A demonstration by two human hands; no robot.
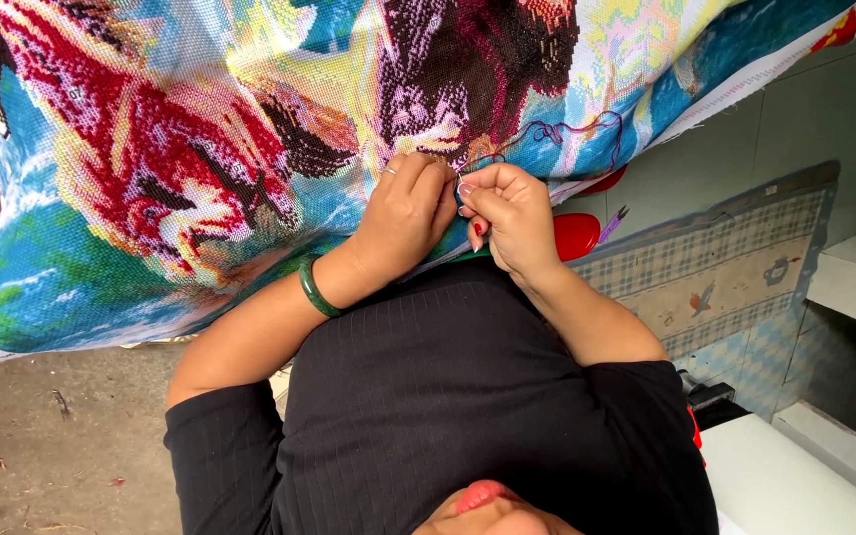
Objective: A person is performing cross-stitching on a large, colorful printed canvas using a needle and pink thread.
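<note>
We pinch the purple thread (547,134) between right hand (512,218) fingertips, left hand (403,213) closed beside it, both on the cross-stitch cloth (180,149).

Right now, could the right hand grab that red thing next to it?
Probably yes. The red thing sits just beside the right hand, with nothing between them, though its fingers are pinched on purple thread.

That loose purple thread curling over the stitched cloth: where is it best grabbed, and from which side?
Pinch the purple thread at its loose loop, which lies on the stitched cloth clear of both hands. Come from the person's right: the left hand and right hand crowd its other end.
</note>
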